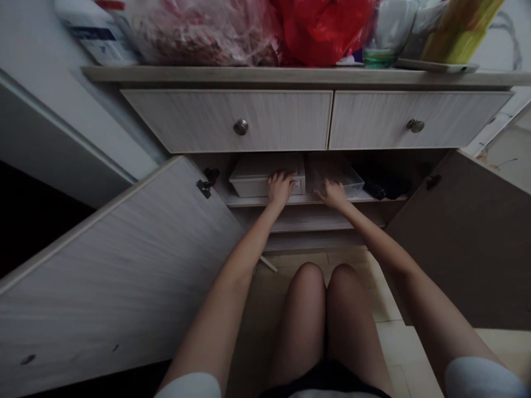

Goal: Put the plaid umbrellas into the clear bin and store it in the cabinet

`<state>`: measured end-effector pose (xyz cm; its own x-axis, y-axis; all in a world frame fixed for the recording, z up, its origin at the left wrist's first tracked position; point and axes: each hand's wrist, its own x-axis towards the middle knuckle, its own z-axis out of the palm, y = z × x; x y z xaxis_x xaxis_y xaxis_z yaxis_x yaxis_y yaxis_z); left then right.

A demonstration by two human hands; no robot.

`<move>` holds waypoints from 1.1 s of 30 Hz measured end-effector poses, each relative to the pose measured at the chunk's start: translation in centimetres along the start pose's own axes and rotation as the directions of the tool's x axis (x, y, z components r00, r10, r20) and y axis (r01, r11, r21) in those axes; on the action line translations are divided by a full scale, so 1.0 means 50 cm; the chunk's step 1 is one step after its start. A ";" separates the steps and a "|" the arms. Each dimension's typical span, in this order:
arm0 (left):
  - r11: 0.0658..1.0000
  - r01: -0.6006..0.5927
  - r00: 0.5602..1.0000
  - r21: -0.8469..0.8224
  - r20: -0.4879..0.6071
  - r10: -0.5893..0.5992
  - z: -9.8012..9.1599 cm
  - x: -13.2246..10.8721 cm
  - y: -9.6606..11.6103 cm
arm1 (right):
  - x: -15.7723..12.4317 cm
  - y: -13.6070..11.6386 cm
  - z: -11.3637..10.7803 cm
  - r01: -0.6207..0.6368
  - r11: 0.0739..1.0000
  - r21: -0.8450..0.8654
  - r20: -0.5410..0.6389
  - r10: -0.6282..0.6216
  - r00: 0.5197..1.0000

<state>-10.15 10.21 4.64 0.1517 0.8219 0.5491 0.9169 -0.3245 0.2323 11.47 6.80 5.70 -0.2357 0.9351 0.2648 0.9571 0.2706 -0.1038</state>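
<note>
I crouch before an open cabinet. My left hand (281,187) rests with fingers curled over the front edge of a white lidded box (255,178) on the upper shelf (307,200). My right hand (333,193) lies at the front left corner of a clear plastic container (344,176) beside that box, fingers bent against it. Whether either hand truly grips its box is hard to make out in the dim cabinet.
Both cabinet doors stand wide: left door (108,265), right door (468,232). Two shut drawers with round knobs (240,126) (415,125) sit above. A dark object (384,188) lies on the shelf's right. The countertop holds a red bag (323,27) and a clear bag (199,30).
</note>
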 end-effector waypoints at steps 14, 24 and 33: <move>0.999 -0.029 0.998 -0.029 -0.060 0.028 0.034 0.026 -0.029 | 0.052 0.026 0.036 0.014 0.999 -0.041 0.002 -0.014 1.000; 0.994 -0.014 0.997 -0.108 -0.073 0.006 0.023 0.008 -0.023 | -0.017 0.018 0.029 0.051 0.993 0.109 -0.208 -0.028 0.978; 0.915 0.212 0.956 -0.342 -0.120 -0.267 -0.014 -0.486 -0.090 | -0.519 0.201 0.056 -0.260 0.746 0.613 -0.410 0.582 0.702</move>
<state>-18.22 -8.66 -9.19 -0.1438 0.8162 0.5596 0.7453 -0.2826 0.6039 26.74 -14.10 -4.90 0.4605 0.7202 0.5189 0.6718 0.0993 -0.7340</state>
